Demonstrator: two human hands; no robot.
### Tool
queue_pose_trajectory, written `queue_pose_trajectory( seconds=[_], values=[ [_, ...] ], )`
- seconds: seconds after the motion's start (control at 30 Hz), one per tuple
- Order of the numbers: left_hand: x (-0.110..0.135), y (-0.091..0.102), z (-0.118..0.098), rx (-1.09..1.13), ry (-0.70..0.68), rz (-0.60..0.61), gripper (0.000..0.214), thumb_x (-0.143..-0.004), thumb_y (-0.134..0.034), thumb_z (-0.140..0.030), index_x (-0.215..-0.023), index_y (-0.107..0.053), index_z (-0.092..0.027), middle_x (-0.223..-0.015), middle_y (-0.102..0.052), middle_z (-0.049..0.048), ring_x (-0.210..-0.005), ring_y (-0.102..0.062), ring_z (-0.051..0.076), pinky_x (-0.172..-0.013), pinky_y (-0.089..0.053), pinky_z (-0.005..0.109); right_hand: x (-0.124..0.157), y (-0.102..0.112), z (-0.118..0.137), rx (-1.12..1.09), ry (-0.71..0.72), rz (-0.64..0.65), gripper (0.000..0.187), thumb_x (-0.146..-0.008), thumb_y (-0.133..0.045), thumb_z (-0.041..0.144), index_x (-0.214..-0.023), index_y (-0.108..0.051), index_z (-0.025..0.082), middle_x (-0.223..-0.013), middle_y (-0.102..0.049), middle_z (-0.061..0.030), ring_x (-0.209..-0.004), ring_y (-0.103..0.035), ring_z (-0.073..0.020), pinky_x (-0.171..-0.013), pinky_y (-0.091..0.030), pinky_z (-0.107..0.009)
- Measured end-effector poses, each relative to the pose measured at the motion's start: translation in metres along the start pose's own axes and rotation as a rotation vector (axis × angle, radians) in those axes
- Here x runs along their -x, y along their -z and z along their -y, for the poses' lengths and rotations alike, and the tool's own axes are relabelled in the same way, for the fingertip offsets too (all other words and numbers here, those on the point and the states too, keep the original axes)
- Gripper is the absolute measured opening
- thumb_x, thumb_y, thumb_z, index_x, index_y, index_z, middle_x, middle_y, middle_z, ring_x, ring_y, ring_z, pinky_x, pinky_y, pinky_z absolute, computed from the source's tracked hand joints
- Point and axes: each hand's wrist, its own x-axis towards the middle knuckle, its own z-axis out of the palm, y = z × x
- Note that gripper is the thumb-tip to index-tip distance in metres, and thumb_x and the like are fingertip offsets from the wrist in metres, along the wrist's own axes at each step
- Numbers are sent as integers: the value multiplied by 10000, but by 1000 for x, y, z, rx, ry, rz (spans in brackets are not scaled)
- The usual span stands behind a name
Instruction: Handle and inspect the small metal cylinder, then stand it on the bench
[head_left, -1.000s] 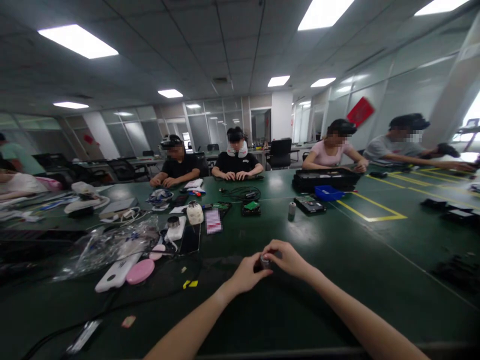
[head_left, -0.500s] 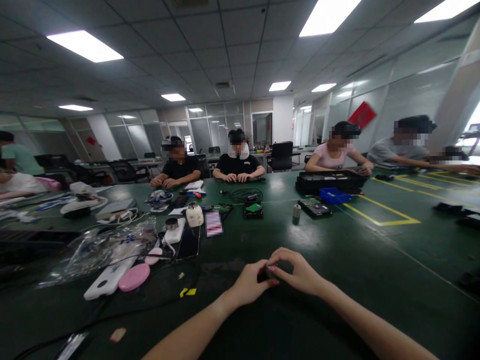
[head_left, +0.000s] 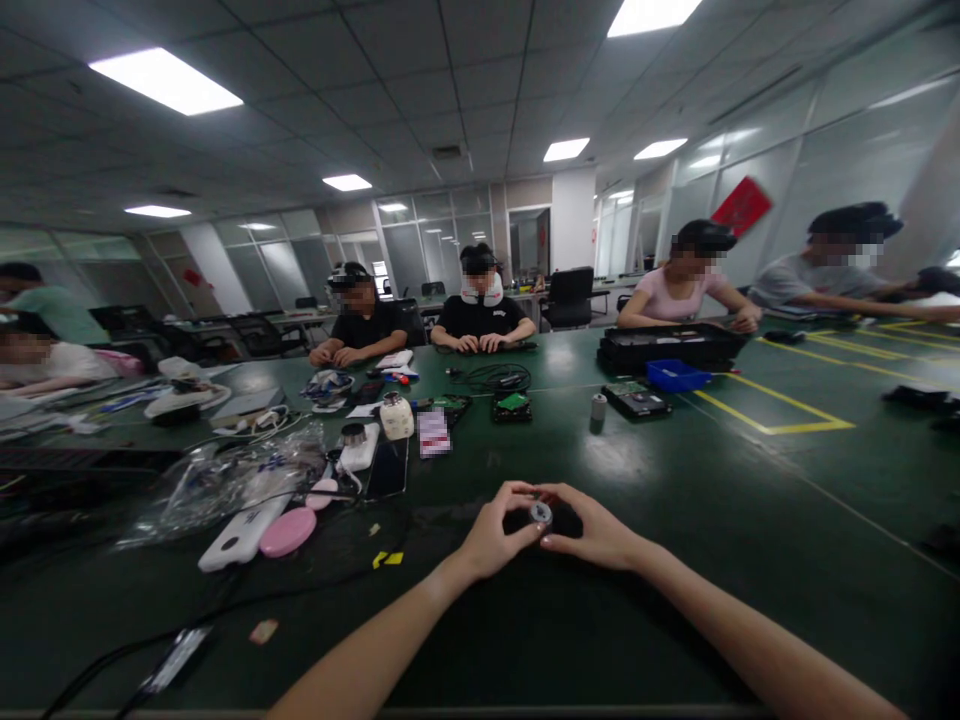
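Observation:
Both my hands meet just above the dark green table (head_left: 675, 600), near its front edge. Between them is a small dark object with a round silvery top (head_left: 540, 514). My left hand (head_left: 496, 535) curls round its left side, thumb and fingers pinched on it. My right hand (head_left: 592, 530) cups its right side, fingers closed over it. I cannot make out what the object is. Both forearms run back toward the bottom of the view.
At left lie a pink disc (head_left: 287, 531), a white device (head_left: 240, 536), a clear plastic bag (head_left: 225, 480), a phone (head_left: 386, 468) and black cables. Further back stand a white jar (head_left: 397, 417), a small cylinder (head_left: 598, 407), circuit boards, a blue bin (head_left: 677, 375). Several people sit opposite.
My hands stayed together on the small object and turned it, so its silvery round top now shows. The view shifted slightly.

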Motion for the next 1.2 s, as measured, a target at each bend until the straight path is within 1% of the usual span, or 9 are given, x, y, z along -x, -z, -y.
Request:
queue_pose_trajectory(
  seconds=[0.1,0.2,0.37,0.47,0.63,0.77,0.9,1.07,1.2],
  values=[
    [0,5,-4,-88,-19,-34,240,-864,-624,-261,-1098,-645,-210,-1104,-682,50,-1059,-602,215,-976,-421,361,1,0,-2,55,-10,36,657,-751,-712,483,-1304,-503,195,-1269,-570,-121,-1151,-541,-281,-991,-420,-458],
    [-2,4,-6,-215,-38,-67,202,-853,-642,-314,-1028,-711,-242,-1059,-683,40,-1043,-582,217,-958,-433,362,2,-3,-1,113,3,53,616,-762,-692,509,-1264,-551,182,-1266,-590,-132,-1177,-530,-305,-1003,-400,-480],
    [-7,2,-1,-284,-65,-130,159,-842,-655,-332,-949,-753,-266,-1046,-660,47,-1055,-557,222,-950,-440,374,1,-9,2,143,65,91,444,-844,-628,429,-1235,-570,227,-1238,-631,-86,-1170,-549,-297,-1056,-320,-529],
    [-11,4,-3,-299,-93,-118,144,-853,-645,-324,-897,-757,-243,-1004,-677,43,-1034,-560,215,-934,-439,363,0,-10,3,162,83,103,340,-897,-561,381,-1195,-582,218,-1183,-657,-75,-1122,-583,-269,-1051,-335,-509],
    [-11,4,-12,-388,-160,-106,108,-848,-664,-305,-868,-743,-233,-946,-721,22,-1072,-538,229,-959,-399,382,-1,-12,4,210,91,88,336,-909,-538,396,-1171,-594,192,-1138,-666,-94,-1073,-603,-264,-1008,-389,-471],
    [-12,4,-11,-438,-170,-169,85,-864,-650,-266,-867,-731,-239,-907,-734,4,-1058,-551,220,-952,-398,365,-1,-13,3,215,90,94,372,-896,-545,433,-1177,-594,194,-1127,-671,-96,-1058,-612,-276,-1003,-398,-465],
    [-16,14,5,-487,-99,-256,133,-881,-626,-306,-910,-742,-248,-939,-726,18,-1031,-554,216,-932,-413,352,1,-13,2,230,50,122,524,-872,-557,493,-1274,-543,157,-1280,-592,-145,-1191,-537,-305,-1047,-367,-466],
    [-13,26,34,-552,10,-199,80,-772,-735,-369,-785,-777,-301,-836,-714,19,-927,-554,245,-832,-422,381,3,-12,1,252,-7,196,717,-851,-551,561,-1418,-398,149,-1437,-436,-168,-1355,-351,-324,-1126,-226,-527],
    [-10,25,44,-589,51,-176,145,-722,-771,-400,-860,-769,-353,-913,-706,24,-952,-537,262,-812,-408,397,4,-11,2,257,-28,214,746,-853,-531,588,-1432,-375,144,-1467,-387,-173,-1380,-304,-319,-1136,-190,-534]
  ],
)
